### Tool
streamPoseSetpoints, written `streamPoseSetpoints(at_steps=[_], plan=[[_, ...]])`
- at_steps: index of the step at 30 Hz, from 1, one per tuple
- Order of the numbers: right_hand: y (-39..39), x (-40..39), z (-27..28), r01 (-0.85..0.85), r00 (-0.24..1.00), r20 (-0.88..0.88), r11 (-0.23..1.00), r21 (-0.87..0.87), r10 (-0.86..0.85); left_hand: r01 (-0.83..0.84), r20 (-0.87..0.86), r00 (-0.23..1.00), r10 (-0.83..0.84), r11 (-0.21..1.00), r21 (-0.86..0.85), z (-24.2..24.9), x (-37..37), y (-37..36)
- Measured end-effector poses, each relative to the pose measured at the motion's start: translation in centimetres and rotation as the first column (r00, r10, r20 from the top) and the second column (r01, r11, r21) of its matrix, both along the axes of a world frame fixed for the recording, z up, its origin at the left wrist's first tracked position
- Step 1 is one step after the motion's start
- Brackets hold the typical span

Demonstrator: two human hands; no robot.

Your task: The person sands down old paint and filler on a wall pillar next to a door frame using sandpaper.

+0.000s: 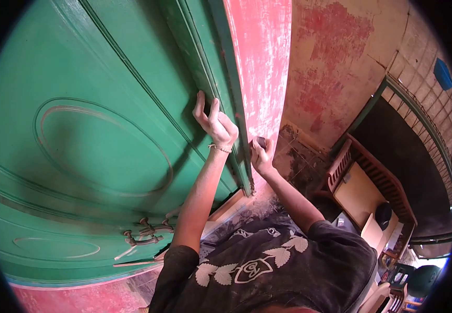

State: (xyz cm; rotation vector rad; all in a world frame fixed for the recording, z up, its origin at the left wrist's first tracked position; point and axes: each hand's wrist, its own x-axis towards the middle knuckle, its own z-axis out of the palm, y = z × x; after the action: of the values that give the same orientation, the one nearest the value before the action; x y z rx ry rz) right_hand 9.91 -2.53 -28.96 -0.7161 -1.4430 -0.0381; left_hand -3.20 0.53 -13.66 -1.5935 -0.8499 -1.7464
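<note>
My left hand point(216, 125) braces flat-fingered on the green door point(95, 130) edge, right hand point(261, 152) just right of it clamped around a small dark block point(261, 142) on the edge's long axis.

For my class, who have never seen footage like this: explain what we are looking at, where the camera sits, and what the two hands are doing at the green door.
There is no machine here, only a person working with bare hands. The single picture comes from a camera worn on the head, looking forward and down, so the wide lens bends everything. The left hand is pressed on the green door near its edge, with a bracelet on the wrist. The right hand holds a small dark object against the door's edge; what it is cannot be told. A metal door handle shows lower down. A wooden bench stands by the red-stained wall.
</note>
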Motion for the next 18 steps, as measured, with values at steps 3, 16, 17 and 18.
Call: streamPoseSetpoints(at_steps=[3,16,17,18], plan=[[2.7,-1.7,5.8,0.003,0.995,-0.095,0.985,0.172,0.014,0.028,0.001,1.0,-0.028,1.0,0.009,0.2,0.0,0.4],[-0.3,-0.6,-3.0,0.138,0.965,0.221,0.99,0.023,-0.139,0.06,0.015,0.998,-0.059,0.998,-0.012,-0.2,-0.2,0.4],[0.0,-0.7,-3.5,0.123,0.976,0.177,0.991,0.042,-0.129,0.028,-0.007,1.0,-0.028,0.999,-0.021,0.0,-0.2,0.3],[1.3,-0.9,-2.6,0.112,0.984,0.131,0.991,0.073,-0.121,0.034,-0.002,0.999,-0.034,0.999,-0.009,0.2,-0.2,0.6]])
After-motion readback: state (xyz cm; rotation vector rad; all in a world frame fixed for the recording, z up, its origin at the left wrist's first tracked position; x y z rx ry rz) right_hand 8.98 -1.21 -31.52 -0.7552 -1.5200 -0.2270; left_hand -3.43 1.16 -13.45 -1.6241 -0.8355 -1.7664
